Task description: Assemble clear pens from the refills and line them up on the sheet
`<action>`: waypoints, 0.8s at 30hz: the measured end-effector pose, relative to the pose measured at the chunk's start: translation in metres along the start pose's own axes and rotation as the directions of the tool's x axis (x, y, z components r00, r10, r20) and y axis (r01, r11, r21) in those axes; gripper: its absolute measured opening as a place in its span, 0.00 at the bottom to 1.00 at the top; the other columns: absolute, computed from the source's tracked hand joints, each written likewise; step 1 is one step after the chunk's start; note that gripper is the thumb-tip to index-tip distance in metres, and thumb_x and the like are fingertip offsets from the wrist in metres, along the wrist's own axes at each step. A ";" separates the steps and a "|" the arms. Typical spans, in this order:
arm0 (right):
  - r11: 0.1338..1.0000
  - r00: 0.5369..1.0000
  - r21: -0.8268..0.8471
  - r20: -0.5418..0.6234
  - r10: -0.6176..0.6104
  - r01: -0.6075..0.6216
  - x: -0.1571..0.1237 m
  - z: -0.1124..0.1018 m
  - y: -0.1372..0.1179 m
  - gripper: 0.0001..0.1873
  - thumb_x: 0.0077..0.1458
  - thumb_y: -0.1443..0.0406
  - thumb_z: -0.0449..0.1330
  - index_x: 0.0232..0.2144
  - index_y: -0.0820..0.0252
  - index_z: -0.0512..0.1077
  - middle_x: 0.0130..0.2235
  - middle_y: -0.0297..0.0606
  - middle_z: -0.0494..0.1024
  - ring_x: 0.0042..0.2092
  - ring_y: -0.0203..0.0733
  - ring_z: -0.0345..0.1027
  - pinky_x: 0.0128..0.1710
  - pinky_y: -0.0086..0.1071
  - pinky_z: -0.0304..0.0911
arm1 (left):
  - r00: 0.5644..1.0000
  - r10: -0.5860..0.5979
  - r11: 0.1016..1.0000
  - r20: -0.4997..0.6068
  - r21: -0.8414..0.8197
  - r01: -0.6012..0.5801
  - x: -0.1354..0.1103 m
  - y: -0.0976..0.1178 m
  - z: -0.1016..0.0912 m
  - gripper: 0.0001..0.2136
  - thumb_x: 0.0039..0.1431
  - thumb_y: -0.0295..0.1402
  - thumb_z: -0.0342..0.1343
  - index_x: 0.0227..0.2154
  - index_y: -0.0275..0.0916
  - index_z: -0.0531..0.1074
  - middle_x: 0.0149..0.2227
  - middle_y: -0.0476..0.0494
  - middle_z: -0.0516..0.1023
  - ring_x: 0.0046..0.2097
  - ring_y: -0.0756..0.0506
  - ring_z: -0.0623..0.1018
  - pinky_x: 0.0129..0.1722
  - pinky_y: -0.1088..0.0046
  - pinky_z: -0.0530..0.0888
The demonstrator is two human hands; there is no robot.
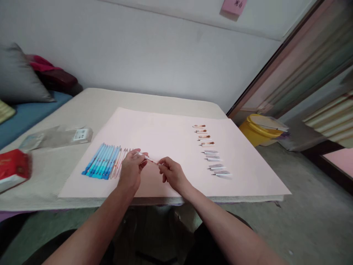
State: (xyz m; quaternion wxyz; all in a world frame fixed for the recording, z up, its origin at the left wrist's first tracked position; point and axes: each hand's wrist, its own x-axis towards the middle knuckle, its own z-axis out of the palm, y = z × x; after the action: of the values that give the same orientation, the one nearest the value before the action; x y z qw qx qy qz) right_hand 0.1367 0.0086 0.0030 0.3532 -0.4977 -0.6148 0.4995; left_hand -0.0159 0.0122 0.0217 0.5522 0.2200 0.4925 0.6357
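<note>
Pen, slim and pale, spans the two hands above the pink sheet: the left hand pinches one end, the right hand's fingertips the other. It looks light, stiff and smooth, best held by the barrel. Blue pens lie left of the left hand.

It looks like a room in a home: at ten o'clock a plump grey cushion rests on a blue fabric surface, and a cloth-covered table fills the middle. A pale wall stands at twelve, a yellow bucket at three, bare grey floor at four.
</note>
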 end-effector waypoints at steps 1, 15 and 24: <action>1.000 1.000 0.013 0.026 0.015 -0.016 0.000 0.000 0.000 0.07 0.57 0.62 0.50 0.34 0.58 0.66 0.24 0.27 0.67 0.18 0.28 0.60 0.18 0.23 0.56 | 1.000 0.002 1.000 0.001 0.003 -0.002 0.000 0.000 0.000 0.16 0.44 0.28 0.60 0.38 0.37 0.67 0.34 0.43 0.75 0.35 0.50 0.74 0.35 0.73 0.69; 0.980 0.999 -0.197 -0.002 -0.032 0.031 -0.002 -0.002 0.001 0.12 0.57 0.56 0.52 0.39 0.57 0.66 0.33 0.34 0.73 0.23 0.31 0.65 0.24 0.26 0.60 | 1.000 -0.009 1.000 0.006 -0.008 0.009 0.000 -0.003 -0.001 0.16 0.43 0.27 0.60 0.38 0.37 0.67 0.34 0.43 0.75 0.36 0.49 0.74 0.36 0.72 0.68; 0.755 0.986 -0.643 0.005 -0.168 0.132 -0.010 0.003 -0.003 0.12 0.62 0.61 0.47 0.43 0.56 0.66 0.32 0.35 0.77 0.31 0.38 0.71 0.31 0.29 0.59 | 1.000 -0.014 1.000 -0.001 -0.010 0.014 -0.001 -0.002 0.001 0.15 0.43 0.27 0.60 0.37 0.36 0.67 0.33 0.43 0.75 0.36 0.49 0.74 0.35 0.73 0.68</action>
State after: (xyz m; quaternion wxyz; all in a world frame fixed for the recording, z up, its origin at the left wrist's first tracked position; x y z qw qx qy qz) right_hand 0.1354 -0.0022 0.0062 0.2171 -0.5505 -0.7765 0.2166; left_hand -0.0138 0.0115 0.0203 0.5574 0.2138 0.4912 0.6343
